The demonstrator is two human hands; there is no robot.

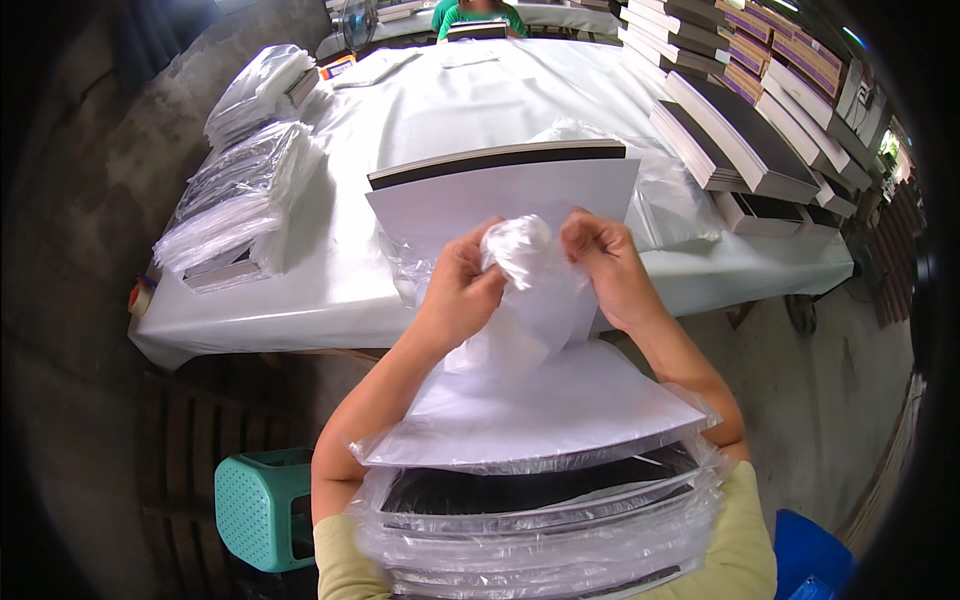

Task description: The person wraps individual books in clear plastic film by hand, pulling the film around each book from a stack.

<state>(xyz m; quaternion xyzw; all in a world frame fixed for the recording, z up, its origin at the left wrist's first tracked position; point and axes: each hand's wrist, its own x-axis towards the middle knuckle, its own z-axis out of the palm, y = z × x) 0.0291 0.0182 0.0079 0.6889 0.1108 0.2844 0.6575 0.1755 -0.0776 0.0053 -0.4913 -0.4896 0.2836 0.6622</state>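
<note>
Perhaps the crumpled, translucent white plastic film [517, 250], beyond the clear-bagged stack of flat boards [545, 540], could tear if the pinching left hand [461, 288] pulls hard; whether the curled right hand [612, 264] holds anything, I cannot tell.

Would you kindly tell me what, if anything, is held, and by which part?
The left grip holds plastic film by its bunched part; whether the right grip holds any is unclear.

Two hands in play, left hand [465, 280] and right hand [607, 262]; one bunch of crumpled plastic [516, 250]; two white-covered tables, near table [430, 105] and far table [565, 18]; one green stool [262, 510]; one fan [357, 25] at the back; bagged sheets [545, 550] stacked close, too many layers to count
</note>
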